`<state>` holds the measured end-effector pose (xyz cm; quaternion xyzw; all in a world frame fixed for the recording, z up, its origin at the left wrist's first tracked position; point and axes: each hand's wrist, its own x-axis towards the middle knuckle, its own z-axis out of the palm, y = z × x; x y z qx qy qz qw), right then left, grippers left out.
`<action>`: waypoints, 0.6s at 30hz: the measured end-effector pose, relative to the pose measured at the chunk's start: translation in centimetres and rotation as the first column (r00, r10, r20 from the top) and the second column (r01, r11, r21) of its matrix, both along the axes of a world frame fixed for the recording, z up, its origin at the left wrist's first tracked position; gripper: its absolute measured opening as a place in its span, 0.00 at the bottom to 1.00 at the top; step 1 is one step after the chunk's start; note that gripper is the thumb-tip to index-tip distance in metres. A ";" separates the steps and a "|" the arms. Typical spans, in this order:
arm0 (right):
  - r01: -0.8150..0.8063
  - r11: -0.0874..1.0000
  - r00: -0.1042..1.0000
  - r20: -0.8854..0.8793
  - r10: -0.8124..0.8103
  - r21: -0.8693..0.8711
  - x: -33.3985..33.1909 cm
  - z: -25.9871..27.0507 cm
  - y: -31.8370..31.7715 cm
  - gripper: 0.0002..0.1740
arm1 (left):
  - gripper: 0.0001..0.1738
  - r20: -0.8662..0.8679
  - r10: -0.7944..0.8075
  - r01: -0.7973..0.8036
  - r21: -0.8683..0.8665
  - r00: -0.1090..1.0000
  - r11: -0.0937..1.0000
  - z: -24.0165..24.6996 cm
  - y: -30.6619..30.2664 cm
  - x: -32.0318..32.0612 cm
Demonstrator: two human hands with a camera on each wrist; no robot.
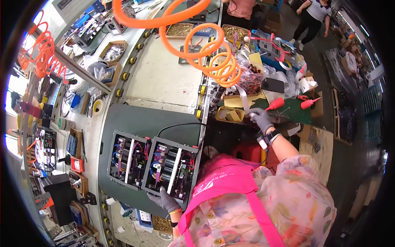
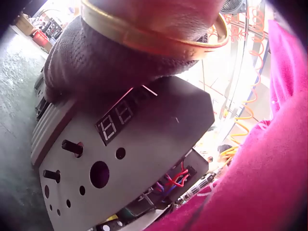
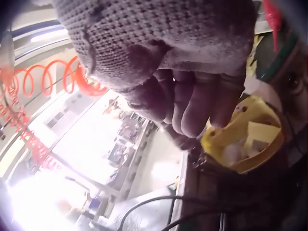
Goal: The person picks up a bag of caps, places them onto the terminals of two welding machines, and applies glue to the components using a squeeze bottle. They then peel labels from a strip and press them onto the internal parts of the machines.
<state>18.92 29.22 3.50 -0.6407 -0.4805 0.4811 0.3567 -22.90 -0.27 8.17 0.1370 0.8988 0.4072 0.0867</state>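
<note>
Spillage threatens: left hand (image 1: 164, 200) grips the open electronics chassis (image 1: 173, 171) at the desk's (image 1: 160, 82) 6 o'clock edge, while the right hand (image 1: 259, 117), fingers (image 3: 192, 110) curled in the yellow parts bin (image 1: 230, 114) at 2 o'clock (holding what, I cannot tell), may drop pieces onto bare wiring (image 2: 175, 178).

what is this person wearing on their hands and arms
Both the left hand and right hand wear grey knitted gloves. A gold bangle circles the left wrist; a black strap with a small white-and-black device sits on the right wrist. The sleeves are short, sheer and floral, under a pink apron.
</note>
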 end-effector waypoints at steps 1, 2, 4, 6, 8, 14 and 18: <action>0.096 0.995 0.990 0.105 -0.097 0.021 1.4 -0.3 0.6 0.12 | 0.42 0.004 -0.004 0.004 -0.017 1.000 1.000 0.4 0.2 0.1; 0.185 0.975 0.955 0.211 -0.208 0.126 4.0 -2.9 1.6 0.12 | 0.42 0.009 -0.008 0.008 -0.035 1.000 0.999 1.5 0.6 0.5; 0.335 0.914 0.689 0.602 -0.403 0.229 6.8 -2.0 2.8 0.18 | 0.42 -0.011 -0.023 0.023 -0.068 1.000 0.997 1.7 0.7 0.6; 0.536 0.814 0.543 0.647 -0.535 0.222 10.9 -3.8 4.3 0.29 | 0.41 0.024 -0.026 0.026 0.008 0.999 1.000 0.3 -0.2 -0.1; 0.653 0.752 0.440 0.765 -0.471 0.088 13.0 -3.7 5.8 0.34 | 0.41 0.143 -0.001 -0.019 0.143 0.990 0.990 -1.9 -1.1 -1.1; 0.620 0.776 0.584 0.731 -0.353 -0.120 16.2 -5.4 9.7 0.39 | 0.41 0.211 0.027 -0.091 0.299 0.977 0.950 -0.7 0.1 -0.1; 0.666 0.745 0.699 0.381 -0.605 -0.039 20.6 -11.7 9.7 0.29 | 0.41 0.274 -0.029 -0.076 0.366 0.961 0.927 -1.5 -0.6 -1.0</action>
